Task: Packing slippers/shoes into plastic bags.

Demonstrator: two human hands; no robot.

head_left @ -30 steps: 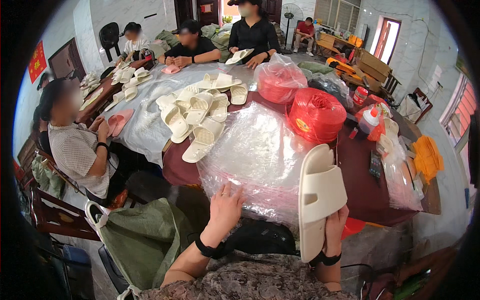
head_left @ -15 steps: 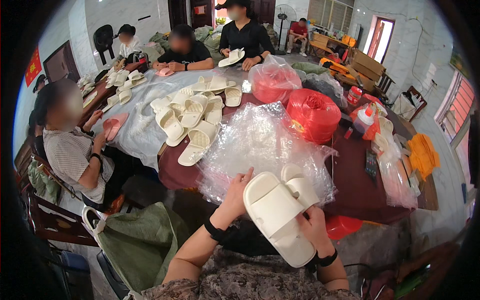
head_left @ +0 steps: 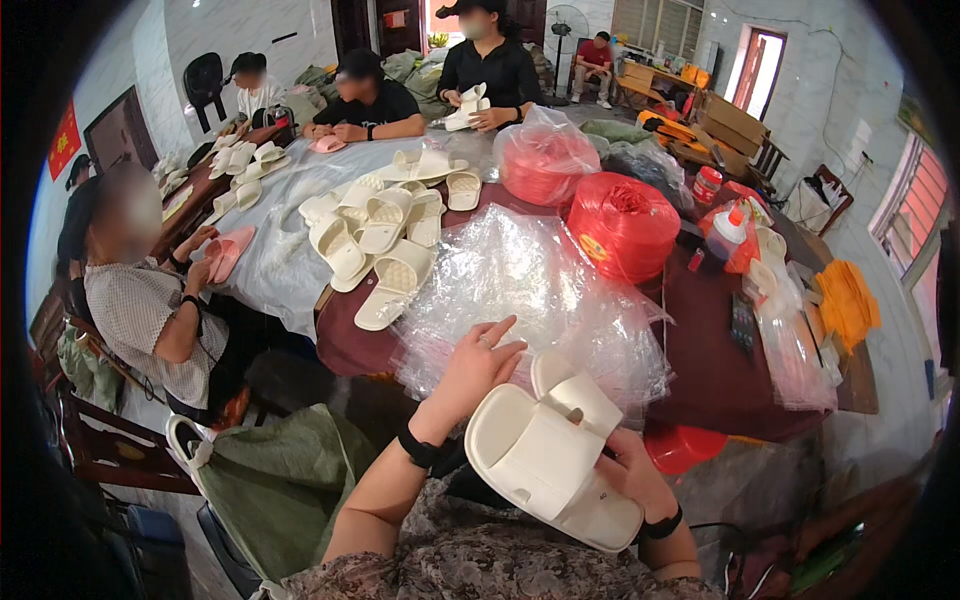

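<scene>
A pair of cream-white slide slippers point(head_left: 525, 445) is in my right hand point(head_left: 638, 474), one overlapping the other in front of my lap. My right fingers go behind the slippers and are partly hidden. My left hand point(head_left: 474, 362) is open, its fingers stretched out over the near edge of a stack of clear plastic bags point(head_left: 520, 270); whether the fingertips touch the plastic I cannot tell. A heap of cream slippers point(head_left: 385, 220) lies on the dark red table point(head_left: 705, 370), to the left of the bags.
Two rolls of red plastic twine point(head_left: 622, 230) stand beyond the bags. At the right are a bottle point(head_left: 727, 232) and an orange cloth point(head_left: 848, 308). A green sack point(head_left: 285, 490) hangs near my left arm. Co-workers handle slippers around the table; one at the left holds pink ones point(head_left: 229, 253).
My left hand has come away from the slippers and spread its fingers toward the bags. The slippers in my right hand have shifted slightly left and down.
</scene>
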